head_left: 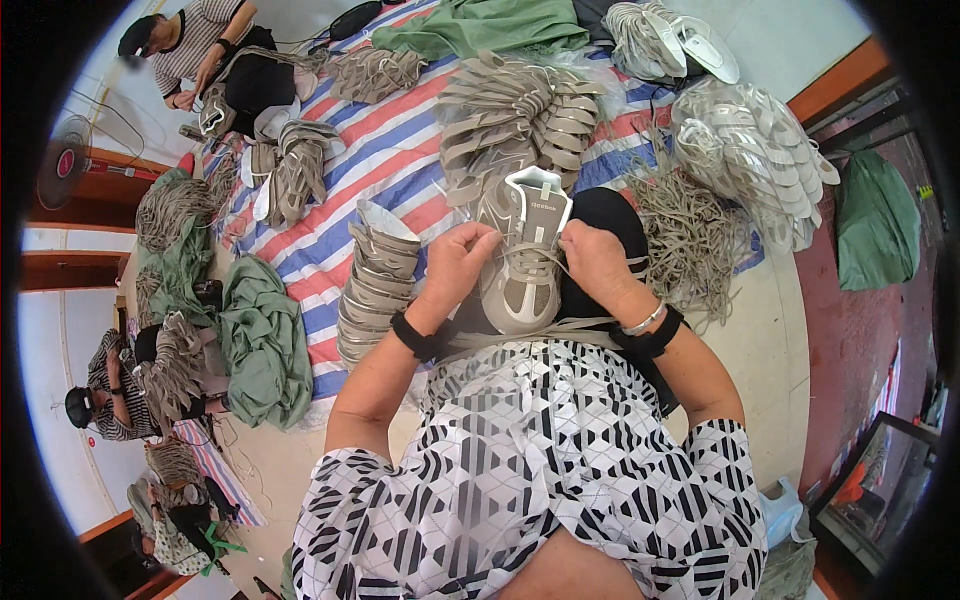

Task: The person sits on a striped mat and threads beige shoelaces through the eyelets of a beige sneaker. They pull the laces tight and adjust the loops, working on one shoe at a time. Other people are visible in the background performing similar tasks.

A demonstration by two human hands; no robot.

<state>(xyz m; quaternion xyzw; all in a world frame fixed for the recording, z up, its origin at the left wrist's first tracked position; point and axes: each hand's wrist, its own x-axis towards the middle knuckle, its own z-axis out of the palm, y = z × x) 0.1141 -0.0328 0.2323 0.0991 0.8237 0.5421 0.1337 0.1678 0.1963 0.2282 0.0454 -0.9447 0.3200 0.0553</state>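
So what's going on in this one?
The person's left hand and right hand pinch a thin beige lace across a beige-and-white shoe, its toe toward the person. A curved stack of beige shoe parts lies left; a tangled heap of beige laces lies right.

On our left we see a fan (66,168), a crumpled green cloth (265,345) and 3 people (205,45); on our right, a green bag (878,220) and a pale blue bag (785,515).

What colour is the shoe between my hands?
The shoe is greyish beige, best seen in the head view.
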